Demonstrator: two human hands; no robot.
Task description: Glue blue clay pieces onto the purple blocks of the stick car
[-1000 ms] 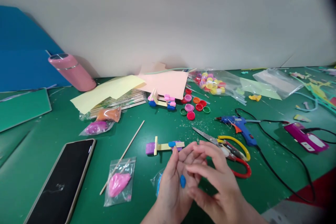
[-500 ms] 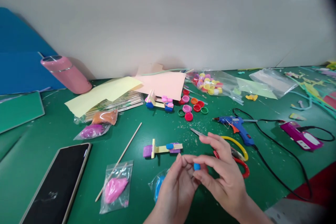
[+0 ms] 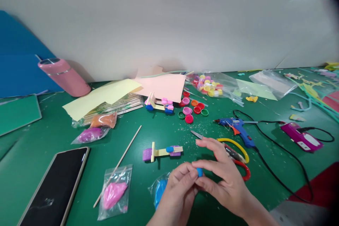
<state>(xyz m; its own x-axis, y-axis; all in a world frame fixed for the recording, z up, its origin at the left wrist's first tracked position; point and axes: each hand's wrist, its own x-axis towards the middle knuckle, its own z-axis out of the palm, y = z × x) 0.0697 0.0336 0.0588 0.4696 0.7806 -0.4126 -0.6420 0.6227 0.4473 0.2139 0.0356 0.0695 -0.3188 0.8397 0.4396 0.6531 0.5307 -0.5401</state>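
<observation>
A small piece of blue clay (image 3: 199,172) is pinched between the thumb and index finger of my right hand (image 3: 225,180). My left hand (image 3: 178,190) touches it from the left side, thumb and fingers closed around its edge. Just beyond the hands lies a small stick model (image 3: 161,152) with purple ends and a blue piece on top. A bag of blue clay (image 3: 160,189) is partly hidden behind my left hand. Scissors (image 3: 242,170) with red handles and a yellow-handled tool (image 3: 238,145) lie to the right, partly covered by my right hand.
A blue glue gun (image 3: 238,127) and its cable lie at right, near a purple power block (image 3: 300,137). Bottle caps (image 3: 189,118) and a second model (image 3: 159,106) are farther back. At left are a phone (image 3: 55,187), bagged pink clay (image 3: 113,196) and a pink bottle (image 3: 65,77).
My left hand's fingers have curled in from a cupped, open pose and now touch the blue clay. My right hand still pinches it. The view has shifted slightly.
</observation>
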